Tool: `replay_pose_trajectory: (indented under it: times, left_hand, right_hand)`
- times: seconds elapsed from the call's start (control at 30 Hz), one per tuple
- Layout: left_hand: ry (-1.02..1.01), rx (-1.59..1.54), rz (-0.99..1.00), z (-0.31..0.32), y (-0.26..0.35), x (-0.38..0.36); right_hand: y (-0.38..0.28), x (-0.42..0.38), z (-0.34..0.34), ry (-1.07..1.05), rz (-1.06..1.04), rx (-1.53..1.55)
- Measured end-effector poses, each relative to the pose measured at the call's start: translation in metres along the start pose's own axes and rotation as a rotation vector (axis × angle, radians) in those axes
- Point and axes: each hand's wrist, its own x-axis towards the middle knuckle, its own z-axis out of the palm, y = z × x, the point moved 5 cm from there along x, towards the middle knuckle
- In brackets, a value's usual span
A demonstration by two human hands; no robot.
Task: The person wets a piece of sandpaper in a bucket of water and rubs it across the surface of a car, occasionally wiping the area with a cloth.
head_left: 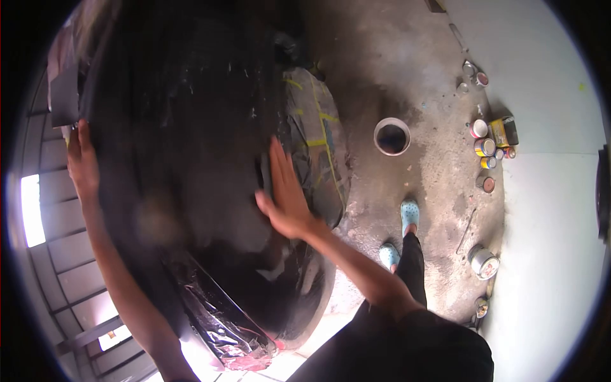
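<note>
A large dark, glossy vehicle body panel (210,159) fills the middle of the view. My right hand (286,197) lies flat on it, fingers stretched and thumb spread. A thin dark strip shows between thumb and fingers; whether it is an object or a shadow is unclear. At the far left, my left hand (83,159) is raised along the panel's edge, its fingertips closed at the lower edge of a dark grey sheet (65,99). Taped covering (315,127) with yellow strips lies to the right of the panel.
A bucket (393,136) of dark liquid stands on the concrete floor (439,184). Several cans (484,148) and an open yellow box (504,131) line the pale wall (554,210). A larger tin (484,262) sits lower down. Crinkled plastic (219,318) hangs at the panel's lower end.
</note>
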Motion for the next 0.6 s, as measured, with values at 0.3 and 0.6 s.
replay_pose_trajectory:
  times: [0.3,0.6]
  left_hand:
    - [-0.008,0.012,-0.020,-0.006,0.014,-0.015]
    - [-0.011,-0.065,-0.016,-0.010,0.027,-0.025]
  right_hand:
    - [-0.010,-0.099,0.033,0.027,0.052,0.007]
    - [-0.003,0.019,-0.003,-0.048,0.023,0.017]
